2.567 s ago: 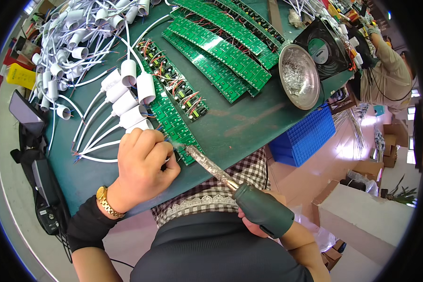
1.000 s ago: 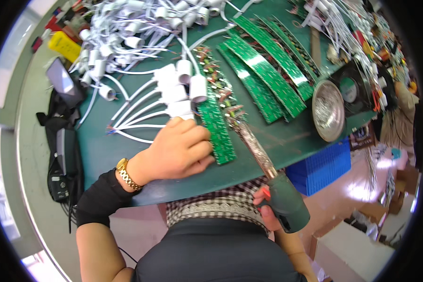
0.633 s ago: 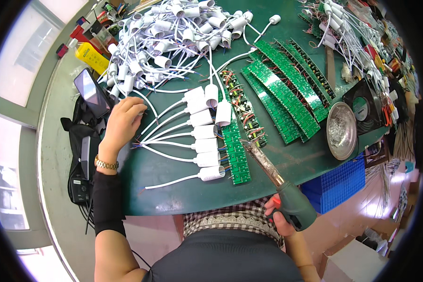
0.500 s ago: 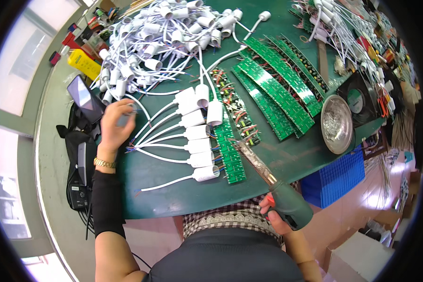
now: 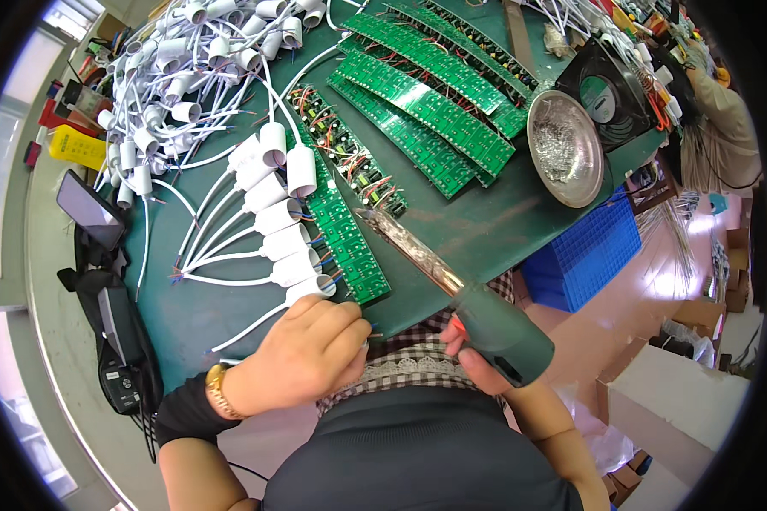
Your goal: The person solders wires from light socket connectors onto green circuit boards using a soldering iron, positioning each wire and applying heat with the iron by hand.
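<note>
Surface: I am looking down on a green workbench (image 5: pixel 486 230).
Landmark: a green circuit board (image 5: pixel 345 243) is lying near its front edge.
Left hand (image 5: pixel 302 353): fingers are curling shut, pinching a white lamp socket (image 5: pixel 311 289) at the board's near end.
Right hand (image 5: pixel 477 362): it is gripping a soldering iron (image 5: pixel 460 294), tip resting just right of the board.
Beyond: more white sockets (image 5: pixel 187 77) are piling up behind the board.
</note>
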`<state>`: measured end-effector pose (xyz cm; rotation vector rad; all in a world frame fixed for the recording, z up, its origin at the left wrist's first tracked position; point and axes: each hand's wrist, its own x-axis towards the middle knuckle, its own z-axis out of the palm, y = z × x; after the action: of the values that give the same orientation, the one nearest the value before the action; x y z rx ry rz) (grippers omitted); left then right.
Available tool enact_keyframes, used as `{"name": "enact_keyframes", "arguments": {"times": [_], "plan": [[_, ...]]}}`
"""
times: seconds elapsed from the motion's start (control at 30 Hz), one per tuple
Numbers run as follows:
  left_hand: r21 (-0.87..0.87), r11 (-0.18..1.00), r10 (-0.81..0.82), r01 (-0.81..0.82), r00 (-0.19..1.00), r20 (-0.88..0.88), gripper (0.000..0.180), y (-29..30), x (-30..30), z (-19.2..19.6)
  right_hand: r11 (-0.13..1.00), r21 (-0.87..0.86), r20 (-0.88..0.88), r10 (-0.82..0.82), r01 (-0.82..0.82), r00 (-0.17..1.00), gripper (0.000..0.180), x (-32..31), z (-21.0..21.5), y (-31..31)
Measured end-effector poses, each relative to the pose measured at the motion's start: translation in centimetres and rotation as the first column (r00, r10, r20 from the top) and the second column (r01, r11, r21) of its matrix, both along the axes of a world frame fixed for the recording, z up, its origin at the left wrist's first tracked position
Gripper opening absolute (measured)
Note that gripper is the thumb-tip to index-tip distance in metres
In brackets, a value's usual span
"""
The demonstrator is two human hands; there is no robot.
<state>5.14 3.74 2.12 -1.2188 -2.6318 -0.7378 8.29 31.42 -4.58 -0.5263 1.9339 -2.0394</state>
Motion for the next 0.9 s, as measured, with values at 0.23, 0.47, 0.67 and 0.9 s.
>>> {"name": "enact_keyframes", "arguments": {"times": [0.23, 0.47, 0.67, 0.9], "plan": [[0.012, 0.989, 0.142, -0.146, 0.938, -0.317, 0.036, 0.0, 0.4, -2.7, 0.998, 0.056, -0.108, -0.010, 0.016, 0.994, 0.044, 1.0, -0.6, 0.9], [0.073, 0.956, 0.292, -0.284, 0.893, -0.344, 0.030, -0.1, -0.2, -3.2, 0.996, 0.012, -0.018, -0.083, 0.083, 0.996, 0.043, 1.3, -0.4, 0.5], [0.087, 0.949, 0.314, -0.303, 0.880, -0.357, 0.027, 0.4, -0.7, -3.3, 0.997, 0.062, -0.117, 0.044, -0.037, 0.992, 0.041, 1.2, 0.4, 1.0], [0.064, 0.940, 0.339, -0.336, 0.891, -0.300, 0.032, 0.7, -0.5, -3.2, 0.985, 0.155, 0.089, 0.063, -0.076, 0.994, 0.035, 4.6, 0.1, 2.2]]}}
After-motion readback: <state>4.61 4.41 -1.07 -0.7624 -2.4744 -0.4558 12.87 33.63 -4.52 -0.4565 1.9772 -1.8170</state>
